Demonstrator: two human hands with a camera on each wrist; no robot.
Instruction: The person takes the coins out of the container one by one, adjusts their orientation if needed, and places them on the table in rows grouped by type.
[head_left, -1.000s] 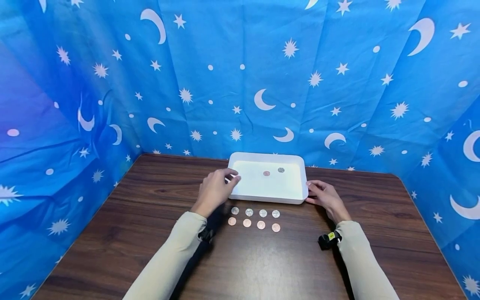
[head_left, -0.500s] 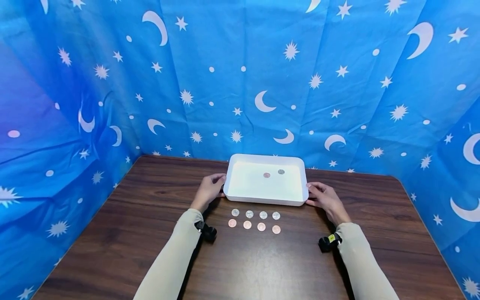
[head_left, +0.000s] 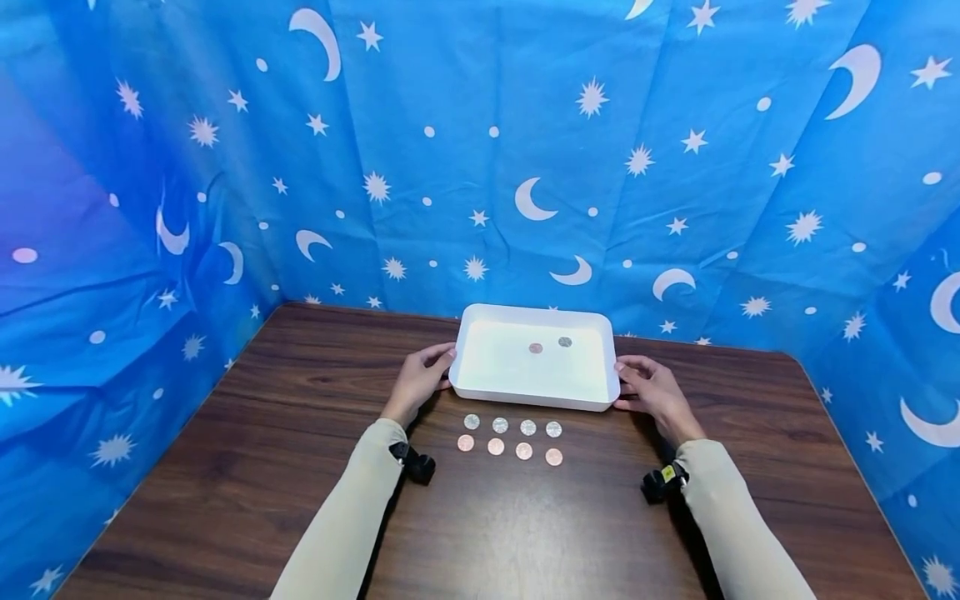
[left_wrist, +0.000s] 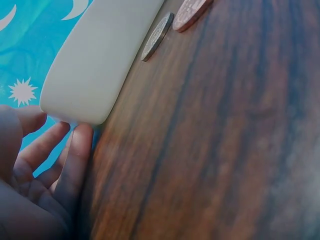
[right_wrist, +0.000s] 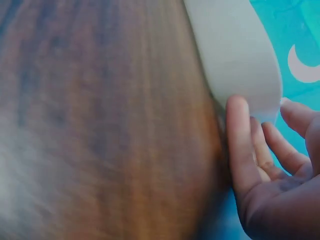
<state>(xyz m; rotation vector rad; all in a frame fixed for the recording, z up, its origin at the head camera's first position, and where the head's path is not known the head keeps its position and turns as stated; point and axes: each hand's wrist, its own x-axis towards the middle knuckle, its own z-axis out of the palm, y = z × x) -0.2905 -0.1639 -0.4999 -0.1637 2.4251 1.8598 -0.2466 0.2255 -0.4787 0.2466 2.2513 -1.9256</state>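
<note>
A white tray [head_left: 536,397] stands near the back of the table with one copper coin [head_left: 536,348] and one silver coin [head_left: 565,342] lying in it. My left hand [head_left: 417,383] holds its left end, thumb at the rim and fingers lower on the end wall. At the opposite end, my right hand [head_left: 654,395] holds it in the same way. In the right wrist view one finger [right_wrist: 239,135] lies along the tray's outer wall [right_wrist: 237,55]. In front of the tray, several silver coins [head_left: 500,425] form a row, with a row of several copper coins [head_left: 496,447] nearer me.
The dark wood-grain table [head_left: 510,533] reaches a blue cloth [head_left: 450,167] with white moons and stars, which hangs behind it and at both sides. A small black camera [head_left: 422,468] is strapped on my left wrist, another camera [head_left: 655,487] on my right.
My left hand has moved from over the tray's left part outward to its left end and taken hold there. The right hand has stayed at the right end. The coins lie as before.
</note>
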